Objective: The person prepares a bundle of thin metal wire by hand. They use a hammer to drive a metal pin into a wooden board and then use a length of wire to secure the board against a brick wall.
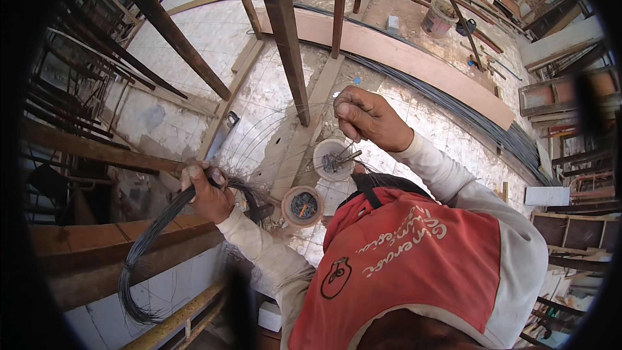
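My left hand (208,196) is closed around a thick coil of thin dark wire (134,271), which hangs in a loop below and to the left of it. Raised to the right, my right hand (368,116) has its fingers curled in a pinch on thin wire. Several loose strands arc between the two hands. Below and between them, one round bucket (285,206) holds nails and a small orange item. Another pale bucket (317,154) beside it contains nails and a stick-like handle.
Upright wooden posts (283,32) rise just ahead of my hands. A hand saw (223,131) leans by a floor plank on the left. Long dark steel bars (447,107) lie beside a wide board (414,55). A dirty bucket (439,18) stands at the far right.
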Motion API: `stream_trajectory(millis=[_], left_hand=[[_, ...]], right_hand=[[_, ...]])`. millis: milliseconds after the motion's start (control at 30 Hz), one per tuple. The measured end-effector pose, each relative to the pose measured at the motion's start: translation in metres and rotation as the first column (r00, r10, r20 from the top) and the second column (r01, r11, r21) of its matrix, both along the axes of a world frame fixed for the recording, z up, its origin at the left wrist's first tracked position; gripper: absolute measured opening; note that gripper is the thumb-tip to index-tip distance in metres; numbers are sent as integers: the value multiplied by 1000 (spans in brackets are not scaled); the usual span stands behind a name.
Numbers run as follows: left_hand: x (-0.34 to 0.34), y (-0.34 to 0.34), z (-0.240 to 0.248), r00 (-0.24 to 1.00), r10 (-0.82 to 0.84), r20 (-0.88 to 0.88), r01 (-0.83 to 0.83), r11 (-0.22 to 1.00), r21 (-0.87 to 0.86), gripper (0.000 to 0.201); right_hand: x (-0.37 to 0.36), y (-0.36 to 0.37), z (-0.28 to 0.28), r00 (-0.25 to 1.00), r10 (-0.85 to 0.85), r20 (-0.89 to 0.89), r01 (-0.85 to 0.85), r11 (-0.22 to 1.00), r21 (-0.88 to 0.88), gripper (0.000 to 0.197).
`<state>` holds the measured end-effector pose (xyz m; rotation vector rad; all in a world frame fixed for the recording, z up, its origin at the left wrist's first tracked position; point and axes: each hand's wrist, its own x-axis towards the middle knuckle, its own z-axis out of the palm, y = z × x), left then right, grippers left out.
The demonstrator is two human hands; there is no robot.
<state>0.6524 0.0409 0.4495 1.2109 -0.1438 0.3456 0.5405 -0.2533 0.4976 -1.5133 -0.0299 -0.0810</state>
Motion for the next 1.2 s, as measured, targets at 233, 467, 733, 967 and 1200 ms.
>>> stream_trajectory(millis=[233,467,733,967,1200], left_hand=[[19,-4,2,952,257,-167,-275,957,-94,46],[19,-28,-31,977,71,-200,-76,997,-19,39],[39,-18,-48,941,269,-206,-295,949,-111,37],[37,-22,-29,979,132,-154,-150,982,-113,40],[-31,-38,-30,871,-487,-66,491,858,152,33]], right_hand=[[-20,-11,-5,997,1,-75,10,988,153,21],[-27,-29,2,994,105,-33,-84,920,383,20],[-47,-30,-2,976,145,-163,-79,931,356,15],[-31,-34,11,962,273,4,-240,839,489,16],[-21,-23,-14,975,165,-150,-5,689,725,11]])
